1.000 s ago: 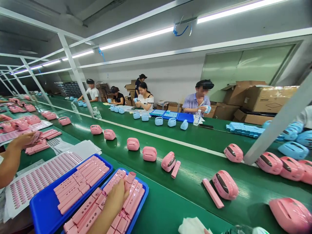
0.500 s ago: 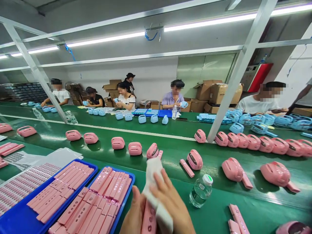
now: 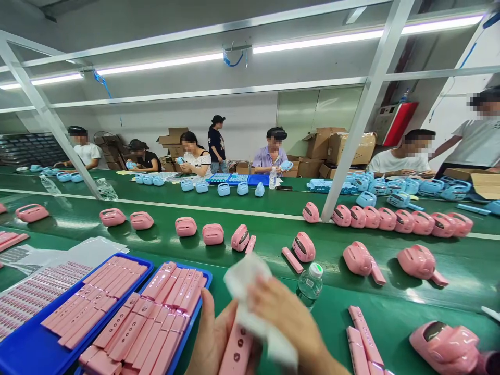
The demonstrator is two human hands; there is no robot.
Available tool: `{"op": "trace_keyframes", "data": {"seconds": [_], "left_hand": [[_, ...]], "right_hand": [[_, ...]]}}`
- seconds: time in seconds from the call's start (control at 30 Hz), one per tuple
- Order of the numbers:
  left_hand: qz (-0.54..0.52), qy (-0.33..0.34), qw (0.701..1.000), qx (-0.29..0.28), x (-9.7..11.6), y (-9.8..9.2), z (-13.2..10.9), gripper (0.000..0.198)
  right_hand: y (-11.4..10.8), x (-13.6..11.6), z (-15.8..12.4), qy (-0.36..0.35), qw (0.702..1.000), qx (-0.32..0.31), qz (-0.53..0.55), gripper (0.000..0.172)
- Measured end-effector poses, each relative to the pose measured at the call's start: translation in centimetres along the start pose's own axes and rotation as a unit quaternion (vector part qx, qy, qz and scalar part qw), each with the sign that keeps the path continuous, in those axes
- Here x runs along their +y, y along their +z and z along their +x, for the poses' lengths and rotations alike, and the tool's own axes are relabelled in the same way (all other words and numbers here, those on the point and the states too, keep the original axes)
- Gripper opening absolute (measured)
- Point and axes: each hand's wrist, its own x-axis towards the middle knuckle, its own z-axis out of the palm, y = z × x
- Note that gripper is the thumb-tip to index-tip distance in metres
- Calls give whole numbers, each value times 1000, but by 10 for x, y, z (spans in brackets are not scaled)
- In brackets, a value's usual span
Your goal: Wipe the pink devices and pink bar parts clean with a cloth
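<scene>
My left hand (image 3: 213,333) is closed around a pink plastic strip (image 3: 236,348) with a row of dark round marks on its face. Over the strip's upper end, my right hand (image 3: 287,317) grips a white cloth or tissue (image 3: 246,276); hand and cloth are smeared by motion. The cloth hides the strip's far end. Just left of my hands, a blue tray (image 3: 209,284) holds many similar pink strips (image 3: 156,333). A second blue tray (image 3: 23,359) beside it holds more of them.
Printed sticker sheets (image 3: 47,291) lie at the left. A water bottle (image 3: 310,284) stands right of my hands, near loose pink strips (image 3: 363,333) and a pink housing (image 3: 443,341). Pink housings (image 3: 213,234) line the green belt (image 3: 156,255). Several co-workers sit opposite, with blue housings before them.
My right hand and the cloth have shifted slightly right across the strip, baring more of its marked face. My view has turned a little right, showing another standing person.
</scene>
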Motion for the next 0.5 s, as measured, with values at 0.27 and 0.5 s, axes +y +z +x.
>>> {"op": "trace_keyframes", "data": {"seconds": [0.27, 0.5], "left_hand": [[63, -4, 998, -27, -6, 6, -5, 35], [47, -43, 995, 79, -15, 6, -1, 35]], "right_hand": [[-24, 3, -13, 493, 734, 401, 241, 43], [-7, -19, -17, 163, 981, 101, -14, 37]]}}
